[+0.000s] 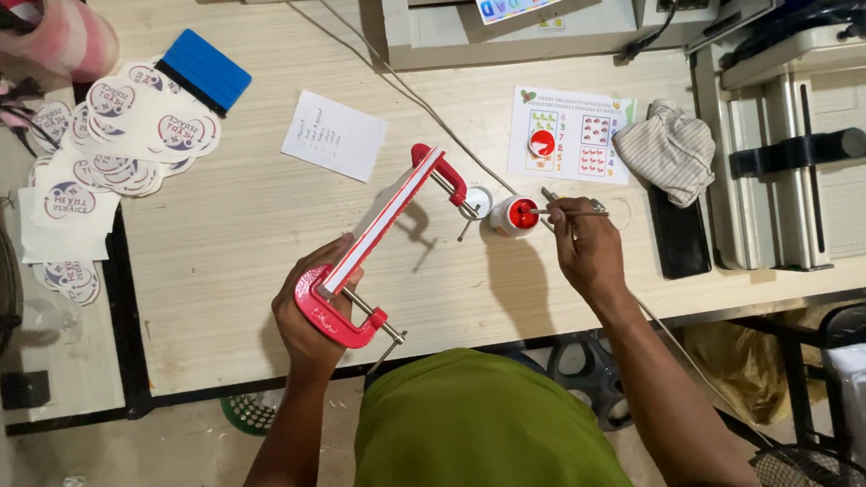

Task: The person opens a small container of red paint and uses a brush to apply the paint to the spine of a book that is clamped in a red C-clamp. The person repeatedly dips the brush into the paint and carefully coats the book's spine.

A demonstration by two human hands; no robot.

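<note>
— Red glue is what I'm watching: my right hand (586,249) is pinching a thin brush (569,211) into the small pot (514,215).

— And the left?

— My left hand (309,316) is gripping the clamped paper pad (383,219) tilted above the table (245,275); it could slip sideways, I reckon, knocking the pot.

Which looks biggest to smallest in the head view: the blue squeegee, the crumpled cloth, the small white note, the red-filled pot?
1. Cloth and note: they look about alike, so I won't rank them.
2. Blue squeegee.
3. Pot, clearly smallest.
All lie on the same table, so nearness hardly skews it.
</note>
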